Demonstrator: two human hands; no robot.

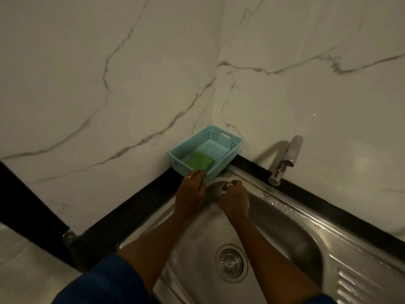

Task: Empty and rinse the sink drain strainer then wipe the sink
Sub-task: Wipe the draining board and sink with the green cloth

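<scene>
One blue basket [235, 141], green sponge [199, 161] inside, at sink [285, 227] corner; tap [285, 159] nearby.

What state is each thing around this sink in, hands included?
drain strainer: seated in the drain.
sink: droplets along its back rim.
tap: no stream visible.
basket: upright in the corner, holding the sponge.
sponge: flat in the basket.
left hand: fingertips at the basket's near rim, grip unclear.
right hand: fingers curled over the basin's far corner, contents unclear.
</scene>
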